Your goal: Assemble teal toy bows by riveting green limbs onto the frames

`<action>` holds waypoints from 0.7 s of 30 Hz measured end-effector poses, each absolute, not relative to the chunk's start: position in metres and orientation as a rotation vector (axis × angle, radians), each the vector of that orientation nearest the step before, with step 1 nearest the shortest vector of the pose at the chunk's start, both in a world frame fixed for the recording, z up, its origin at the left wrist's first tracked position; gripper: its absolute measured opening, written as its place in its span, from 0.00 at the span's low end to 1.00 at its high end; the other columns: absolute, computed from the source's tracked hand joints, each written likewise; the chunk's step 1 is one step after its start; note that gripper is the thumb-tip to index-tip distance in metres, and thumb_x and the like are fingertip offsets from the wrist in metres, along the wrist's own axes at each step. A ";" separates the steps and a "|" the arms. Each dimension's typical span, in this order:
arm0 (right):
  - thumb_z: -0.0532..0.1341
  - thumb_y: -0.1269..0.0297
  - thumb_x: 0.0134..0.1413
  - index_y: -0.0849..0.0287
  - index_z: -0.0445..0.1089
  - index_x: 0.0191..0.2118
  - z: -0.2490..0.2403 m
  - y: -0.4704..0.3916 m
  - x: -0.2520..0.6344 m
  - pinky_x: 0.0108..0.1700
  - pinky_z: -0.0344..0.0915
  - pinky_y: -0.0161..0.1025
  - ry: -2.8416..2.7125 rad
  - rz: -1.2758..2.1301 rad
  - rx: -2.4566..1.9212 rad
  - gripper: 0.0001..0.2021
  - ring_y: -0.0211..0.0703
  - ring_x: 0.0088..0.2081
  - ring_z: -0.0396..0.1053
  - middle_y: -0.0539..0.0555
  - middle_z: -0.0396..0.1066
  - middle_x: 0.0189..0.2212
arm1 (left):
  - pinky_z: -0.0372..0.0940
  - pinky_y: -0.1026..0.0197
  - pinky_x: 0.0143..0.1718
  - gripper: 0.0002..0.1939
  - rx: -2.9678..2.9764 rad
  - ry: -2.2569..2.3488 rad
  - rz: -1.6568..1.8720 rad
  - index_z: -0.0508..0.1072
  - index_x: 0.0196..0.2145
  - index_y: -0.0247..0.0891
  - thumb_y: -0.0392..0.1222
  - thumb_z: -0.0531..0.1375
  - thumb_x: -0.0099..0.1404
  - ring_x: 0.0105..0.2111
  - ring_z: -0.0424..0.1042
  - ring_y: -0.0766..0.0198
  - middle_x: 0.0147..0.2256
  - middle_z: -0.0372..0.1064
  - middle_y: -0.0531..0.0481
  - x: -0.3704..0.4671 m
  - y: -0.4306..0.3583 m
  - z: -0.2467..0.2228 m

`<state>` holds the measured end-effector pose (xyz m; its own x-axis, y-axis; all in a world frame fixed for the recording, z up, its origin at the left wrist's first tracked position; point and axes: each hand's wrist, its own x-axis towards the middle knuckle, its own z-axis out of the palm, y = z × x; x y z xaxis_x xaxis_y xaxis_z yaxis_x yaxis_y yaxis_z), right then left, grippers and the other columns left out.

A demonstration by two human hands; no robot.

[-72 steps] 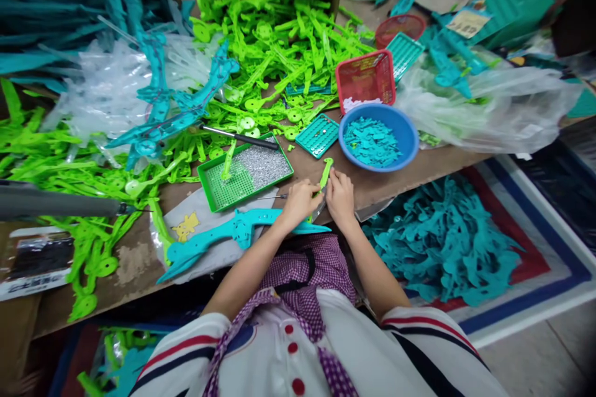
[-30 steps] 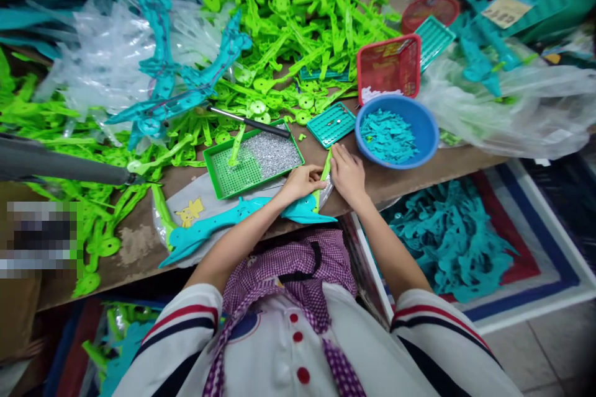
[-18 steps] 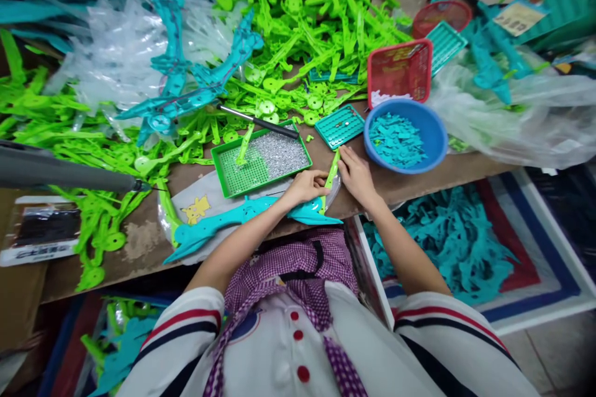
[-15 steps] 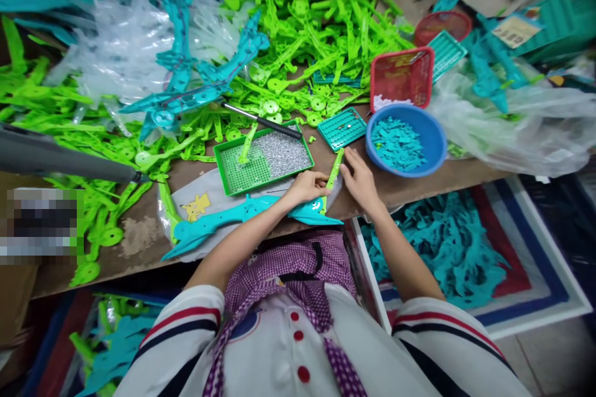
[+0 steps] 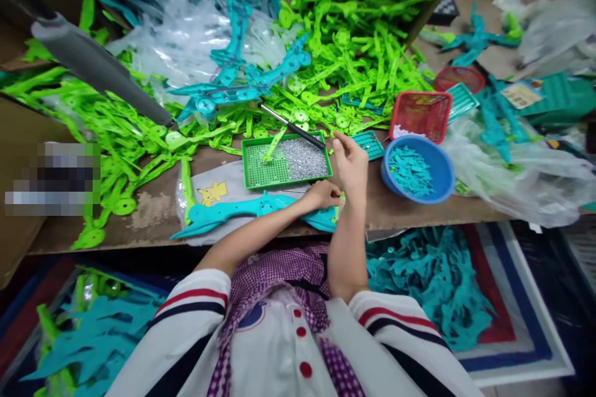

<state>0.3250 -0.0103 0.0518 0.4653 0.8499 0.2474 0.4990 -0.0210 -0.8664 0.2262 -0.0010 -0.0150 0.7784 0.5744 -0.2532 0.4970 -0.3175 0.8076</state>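
My left hand (image 5: 325,194) is closed, with its fingertips pinching a lime-green plastic strip (image 5: 343,199), mostly hidden, at the right end of a long teal plastic part (image 5: 237,211). That part lies along the table's front edge on a grey cloth with a yellow cartoon figure. My right hand (image 5: 351,164) is raised just past the right side of a green tray (image 5: 258,178), its fingers apart and curved. Small silver screws (image 5: 305,160) fill the tray's right half. Across the tray's back rim rests a screwdriver (image 5: 302,132), its black handle end close to my right fingers.
A blue bowl (image 5: 441,189) of small teal pieces and a red basket (image 5: 447,113) stand to the right. Lime-green parts (image 5: 363,31) are heaped at the back. A grey tool (image 5: 102,65) hangs at left. Below the table, a box holds teal parts (image 5: 428,279).
My right hand has left the green strip and moved towards the tray's right side and the screwdriver handle. The left hand stays at the teal part's end. The view has shifted.
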 end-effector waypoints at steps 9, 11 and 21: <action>0.47 0.74 0.59 0.61 0.66 0.64 -0.009 -0.081 0.413 0.68 0.59 0.51 -1.699 0.383 -2.095 0.29 0.47 0.67 0.61 0.58 0.64 0.65 | 0.67 0.61 0.44 0.29 1.822 0.814 0.054 0.73 0.57 0.35 0.40 0.69 0.58 0.37 0.78 0.60 0.36 0.80 0.50 0.226 -0.001 -0.017; 0.47 0.77 0.57 0.60 0.65 0.65 -0.014 -0.078 0.412 0.69 0.56 0.55 -1.795 0.371 -2.157 0.31 0.48 0.68 0.60 0.58 0.63 0.66 | 0.67 0.61 0.43 0.34 1.822 0.794 0.084 0.70 0.61 0.36 0.39 0.69 0.58 0.37 0.77 0.60 0.38 0.80 0.49 0.226 -0.001 -0.017; 0.47 0.79 0.53 0.59 0.70 0.61 -0.018 -0.084 0.403 0.68 0.56 0.57 -1.766 0.280 -2.129 0.31 0.47 0.64 0.66 0.58 0.68 0.62 | 0.67 0.57 0.47 0.25 2.023 0.733 0.022 0.76 0.56 0.38 0.42 0.67 0.61 0.42 0.76 0.53 0.43 0.79 0.44 0.216 -0.010 -0.004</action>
